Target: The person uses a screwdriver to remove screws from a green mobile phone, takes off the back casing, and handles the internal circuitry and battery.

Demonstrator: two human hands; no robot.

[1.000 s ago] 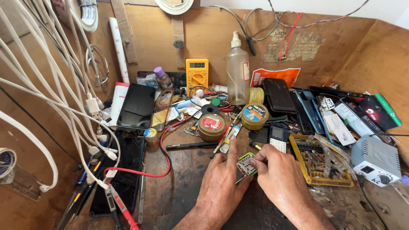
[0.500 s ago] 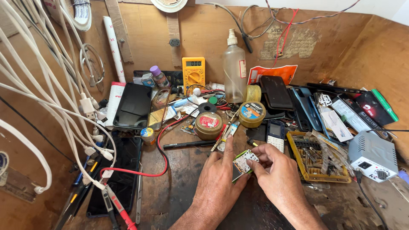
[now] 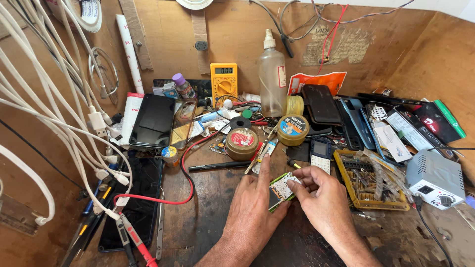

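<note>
A small green circuit board [image 3: 282,189] with a pale shield plate is held between both hands over the dark wooden bench. My left hand [image 3: 253,211] grips its left edge, index finger stretched up toward a pair of tweezers [image 3: 261,150]. My right hand [image 3: 321,198] pinches the board's right edge with thumb and fingertips. Just above the hands lie a black pen [image 3: 217,166] and a small keypad phone [image 3: 320,154].
Round tins [image 3: 242,143] [image 3: 292,129], a yellow multimeter [image 3: 223,77], a spray bottle [image 3: 272,79], black phones [image 3: 153,120] [image 3: 320,105], a yellow parts tray [image 3: 368,181] and a grey power unit [image 3: 434,179] crowd the bench. White cables [image 3: 59,109] hang at left; red probes [image 3: 134,238] lie at the front left.
Both hands have shifted slightly right and lifted the board a little. The left index finger now points up toward the tweezers. The view has tilted slightly.
</note>
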